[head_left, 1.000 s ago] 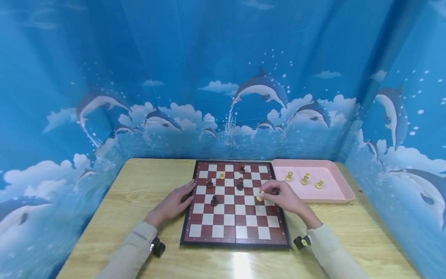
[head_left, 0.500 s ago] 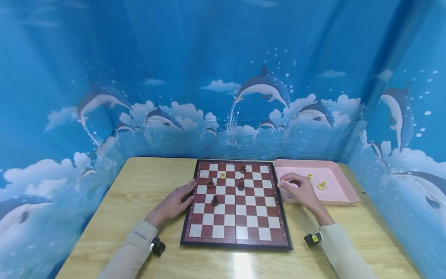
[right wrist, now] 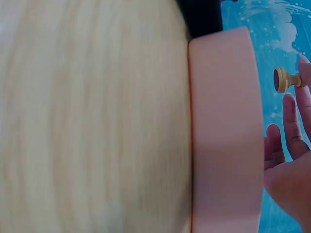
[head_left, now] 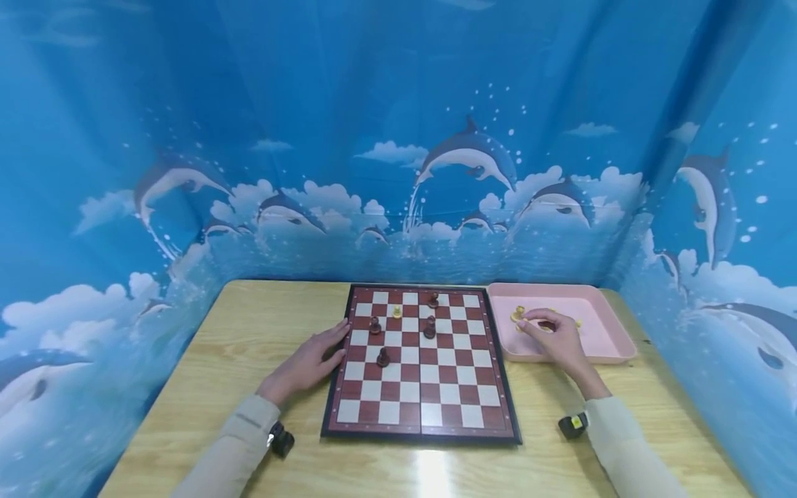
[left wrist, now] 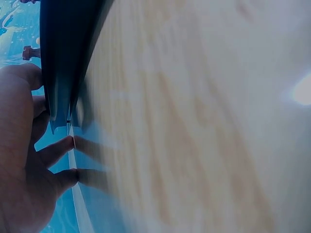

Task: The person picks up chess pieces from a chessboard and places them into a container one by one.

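My right hand (head_left: 557, 339) is over the pink tray (head_left: 613, 351), pinching a yellow chess piece (right wrist: 287, 80) between thumb and finger. In the right wrist view this piece is tipped sideways, its dark base facing left, above the tray wall. Close by the fingertips, another yellow piece (head_left: 518, 312) shows in the tray; the hand partly covers others. My left hand (head_left: 308, 363) rests against the left edge of the chessboard (head_left: 421, 440), fingers loosely extended. On the board stand several dark pieces, among them one (head_left: 429, 328) near the middle, and a yellow pawn (head_left: 397, 312).
The tray adjoins the board's right side on a wooden table (head_left: 249, 311). Other dark pieces (head_left: 382, 357) stand on the board's left half. A blue dolphin-print curtain (head_left: 349, 138) encloses the back and sides.
My right hand has lifted the yellow chess piece off the board's right side and carried it rightward over the tray. The left hand has stayed at the board's edge.
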The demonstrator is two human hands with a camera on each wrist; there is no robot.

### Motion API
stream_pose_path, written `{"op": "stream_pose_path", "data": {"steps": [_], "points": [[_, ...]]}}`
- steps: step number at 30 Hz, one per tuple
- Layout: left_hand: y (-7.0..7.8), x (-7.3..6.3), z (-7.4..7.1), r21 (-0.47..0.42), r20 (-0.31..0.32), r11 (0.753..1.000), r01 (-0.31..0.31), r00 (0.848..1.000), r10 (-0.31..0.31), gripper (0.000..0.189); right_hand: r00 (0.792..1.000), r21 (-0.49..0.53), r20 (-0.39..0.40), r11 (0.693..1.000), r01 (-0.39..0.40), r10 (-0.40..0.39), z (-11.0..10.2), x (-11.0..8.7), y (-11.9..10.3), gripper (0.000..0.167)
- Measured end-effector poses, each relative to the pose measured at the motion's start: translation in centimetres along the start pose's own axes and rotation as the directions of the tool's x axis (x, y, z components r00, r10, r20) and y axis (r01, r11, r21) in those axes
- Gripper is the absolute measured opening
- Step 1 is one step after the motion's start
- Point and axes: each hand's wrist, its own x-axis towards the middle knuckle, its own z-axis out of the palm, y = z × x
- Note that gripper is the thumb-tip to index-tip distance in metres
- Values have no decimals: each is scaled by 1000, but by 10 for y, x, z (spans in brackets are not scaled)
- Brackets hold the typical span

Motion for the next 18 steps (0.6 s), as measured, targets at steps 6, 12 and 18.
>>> {"op": "stream_pose_path", "data": {"steps": [6,12,18], "points": [[1,-1,-3,-7,3,1000,13,1000,-13,60,1000,-21,0,1000,6,-6,-6,-4,-19,21],[-1,-2,-2,-11,-5,1000,4,1000,-4,60,1000,-42,5,999,-18,18,-9,-2,-21,24],[-1,0,-1,-7,-13,1000,-20,1000,20,60,997,-14,-5,997,-82,82,-11,-1,-15,25]]}}
